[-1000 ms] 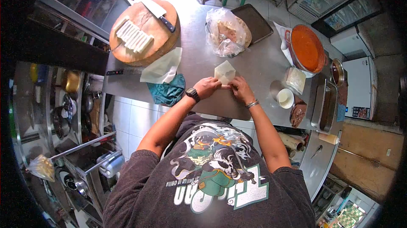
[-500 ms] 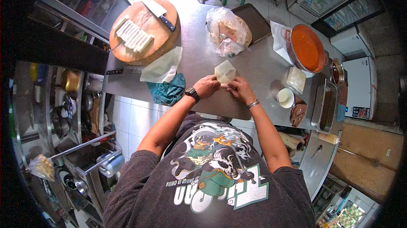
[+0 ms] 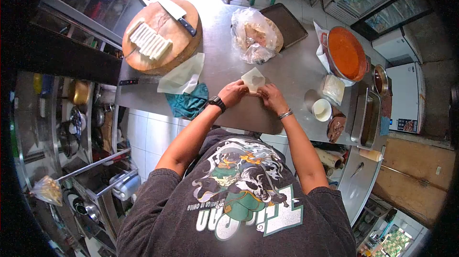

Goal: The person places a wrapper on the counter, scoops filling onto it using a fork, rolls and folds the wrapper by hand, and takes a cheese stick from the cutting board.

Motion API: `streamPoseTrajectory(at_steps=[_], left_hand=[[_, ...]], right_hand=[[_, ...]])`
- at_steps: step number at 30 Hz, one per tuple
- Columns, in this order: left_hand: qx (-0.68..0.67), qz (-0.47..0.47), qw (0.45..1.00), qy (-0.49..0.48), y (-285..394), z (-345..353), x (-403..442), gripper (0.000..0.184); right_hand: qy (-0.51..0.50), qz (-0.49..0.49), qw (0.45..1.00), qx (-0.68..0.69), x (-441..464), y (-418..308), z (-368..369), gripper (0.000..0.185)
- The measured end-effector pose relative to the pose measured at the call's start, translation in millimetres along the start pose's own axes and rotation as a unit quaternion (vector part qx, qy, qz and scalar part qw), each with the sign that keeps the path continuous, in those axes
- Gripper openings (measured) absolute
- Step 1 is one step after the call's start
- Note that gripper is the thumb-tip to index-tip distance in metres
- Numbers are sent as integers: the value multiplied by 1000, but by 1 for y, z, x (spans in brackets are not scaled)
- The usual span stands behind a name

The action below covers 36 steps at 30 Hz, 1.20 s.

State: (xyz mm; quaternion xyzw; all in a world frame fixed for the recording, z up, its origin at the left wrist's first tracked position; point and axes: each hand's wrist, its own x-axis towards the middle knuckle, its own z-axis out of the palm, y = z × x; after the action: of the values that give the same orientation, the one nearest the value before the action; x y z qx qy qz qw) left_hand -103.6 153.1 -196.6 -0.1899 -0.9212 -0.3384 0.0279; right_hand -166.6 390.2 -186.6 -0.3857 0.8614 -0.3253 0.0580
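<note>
A thin, pale spring roll wrapper [image 3: 253, 78] lies on the steel table in front of me, its far corner pointing away. My left hand [image 3: 233, 93], with a black watch at the wrist, is closed on the near left part of the wrapper. On the near right part, my right hand [image 3: 271, 98] is closed too, fingers pressed to the rolled edge. My fingers hide most of that near edge. Beyond the wrapper sits a clear plastic bag [image 3: 256, 37] of pale filling. Several white rolls [image 3: 148, 39] lie in a row on a round wooden board [image 3: 184, 49].
A knife [image 3: 178, 15] rests on the board. A pale sheet [image 3: 184, 75] and a teal cloth [image 3: 189, 101] lie to the left. Rightward stand a pot of orange sauce [image 3: 348, 54], a stack of wrappers [image 3: 333, 89], a white cup [image 3: 322, 110] and a metal tray [image 3: 367, 118].
Both hands have shifted slightly away from me along with the near edge of the wrapper. Less of the wrapper's side folds shows, and its outline is now more square.
</note>
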Motion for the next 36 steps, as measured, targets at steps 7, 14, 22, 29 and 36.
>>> streamPoseTrajectory(at_steps=[7, 14, 22, 29, 36], left_hand=[[20, 2, 999, -30, -9, 14, 1, 16], [50, 7, 998, 24, -16, 30, -4, 19], [83, 17, 996, 34, -11, 25, -6, 16], [61, -17, 998, -4, -9, 14, -5, 13], [13, -57, 998, 4, -5, 8, -2, 11]], right_hand=[[35, -17, 999, -9, 1, 4, 10, 24], [46, -27, 999, -1, -8, -1, 6, 20], [33, -42, 998, -18, -6, 5, 5, 23], [10, -38, 999, -34, -3, 16, 5, 21], [37, -30, 999, -24, -2, 10, 4, 24]])
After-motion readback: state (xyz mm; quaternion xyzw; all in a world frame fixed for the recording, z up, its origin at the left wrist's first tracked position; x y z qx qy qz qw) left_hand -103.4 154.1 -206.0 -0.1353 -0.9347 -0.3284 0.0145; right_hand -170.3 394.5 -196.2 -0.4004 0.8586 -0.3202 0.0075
